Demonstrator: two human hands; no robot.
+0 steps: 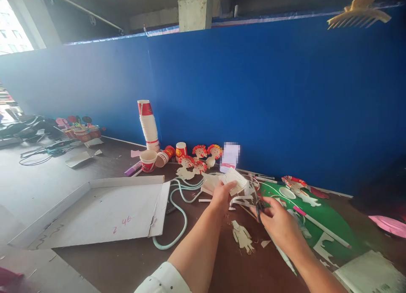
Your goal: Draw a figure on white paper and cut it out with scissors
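Observation:
My left hand pinches a piece of off-white card with faint lines drawn on it. Close by on the right, my right hand grips dark-handled scissors; their blades are hard to make out among the paper. Thin white paper strips hang just below the card. On the brown table beneath my hands lies a cut-out card figure. Several more figures with red frilled paper are grouped behind my left hand, and another such figure lies to the right.
A shallow white cardboard tray lies at left beside a pale cable. Stacked paper cups stand by the blue partition. A pink-capped marker rests on a green sheet at right, near a clear plastic packet.

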